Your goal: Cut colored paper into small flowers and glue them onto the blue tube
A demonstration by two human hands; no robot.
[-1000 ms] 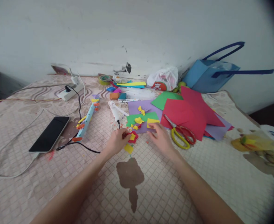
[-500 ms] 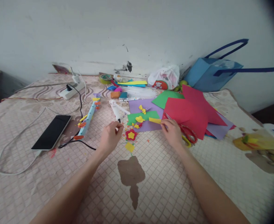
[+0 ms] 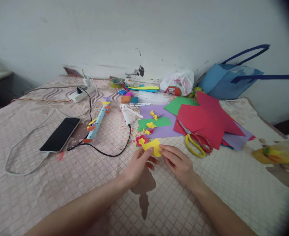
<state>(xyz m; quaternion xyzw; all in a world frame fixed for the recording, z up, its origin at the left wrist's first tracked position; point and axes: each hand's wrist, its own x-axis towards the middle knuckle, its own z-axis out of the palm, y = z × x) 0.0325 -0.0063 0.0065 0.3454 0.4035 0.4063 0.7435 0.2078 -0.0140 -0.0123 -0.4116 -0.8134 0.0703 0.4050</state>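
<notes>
Between my two hands is a piece of yellow paper (image 3: 154, 146), a little above the tablecloth. My left hand (image 3: 140, 164) pinches its lower left part with the thumb on top. At its right edge, the fingertips of my right hand (image 3: 178, 163) grip it. A red paper flower with a yellow centre (image 3: 141, 140) lies just behind the paper's left end. Small yellow paper pieces (image 3: 151, 125) rest on a green strip (image 3: 167, 121) over a purple sheet. To the right, scissors with red and yellow handles (image 3: 195, 148) lie partly on red paper (image 3: 200, 122).
A white glue gun (image 3: 126, 115) with a black cord stands behind my left hand. Further left are a decorated light-blue strip (image 3: 97, 123), a phone (image 3: 61, 135) and a power strip (image 3: 82, 94). A blue bag (image 3: 229, 82) is at the back right.
Both hands have come together at the front middle, now holding the yellow paper between them. My left hand has left the glue gun's tip. The view has shifted slightly.
</notes>
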